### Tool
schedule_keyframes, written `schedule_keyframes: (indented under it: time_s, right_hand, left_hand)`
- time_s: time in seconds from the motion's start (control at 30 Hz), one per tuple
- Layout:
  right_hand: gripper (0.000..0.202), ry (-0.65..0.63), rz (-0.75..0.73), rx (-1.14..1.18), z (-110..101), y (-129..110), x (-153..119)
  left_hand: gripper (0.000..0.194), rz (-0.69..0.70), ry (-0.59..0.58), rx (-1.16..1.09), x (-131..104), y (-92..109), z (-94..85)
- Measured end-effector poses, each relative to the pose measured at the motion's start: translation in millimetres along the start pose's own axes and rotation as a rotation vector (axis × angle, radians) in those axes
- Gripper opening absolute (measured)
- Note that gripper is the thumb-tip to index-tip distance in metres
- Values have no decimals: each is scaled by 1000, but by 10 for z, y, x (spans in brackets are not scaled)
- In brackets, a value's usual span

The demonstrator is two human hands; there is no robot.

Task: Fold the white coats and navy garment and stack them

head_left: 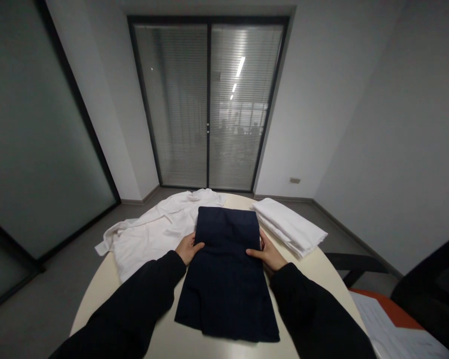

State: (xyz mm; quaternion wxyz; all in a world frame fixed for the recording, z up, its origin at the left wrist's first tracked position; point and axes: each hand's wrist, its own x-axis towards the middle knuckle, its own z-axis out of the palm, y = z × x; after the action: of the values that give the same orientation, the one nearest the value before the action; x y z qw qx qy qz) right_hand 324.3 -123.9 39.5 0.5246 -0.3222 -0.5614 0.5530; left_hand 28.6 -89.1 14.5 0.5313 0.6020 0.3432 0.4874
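The left hand [189, 248] and right hand [270, 253] are clamped on opposite sides of the folded navy cloth [227, 284], probably for keeping its layers even.

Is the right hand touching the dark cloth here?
Touching: the head view shows the right hand with its thumb lying on the dark cloth.

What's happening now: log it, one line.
left hand: holds dark cloth, left edge; right hand: holds its right edge; white garment: left; folded white cloth: right
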Motion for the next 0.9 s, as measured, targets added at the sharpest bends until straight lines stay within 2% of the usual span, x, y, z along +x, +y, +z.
schedule_keyframes:
  time_s: [0.13,0.23,0.37,0.5,0.6,0.73,0.9]
  right_hand:
    - [108,-68,117,49,-108,147,-4]
    - [93,-59,149,65,-129,187,18]
    - [68,-46,112,51,-99,146,41]
    - [57,30,58,-9,-73,113,32]
    - [50,74,-7,-60,-51,93,12]
    - [35,32,-87,-227,-71,32,-14]
    - [31,-34,-72,-431,-224,-15,-35]
  left_hand:
    - [56,22,-28,-9,-8,-19,-1]
    - [54,36,-64,-13,-12,2,10]
    - [53,39,-25,-29,-5,6,6]
    - [46,35,22,-46,0,-1,-24]
    - [34,28,15,7,-20,29,-46]
    - [20,37,-27,117,-48,74,-66]
    - [24,-61,16,-6,-31,35,-103]
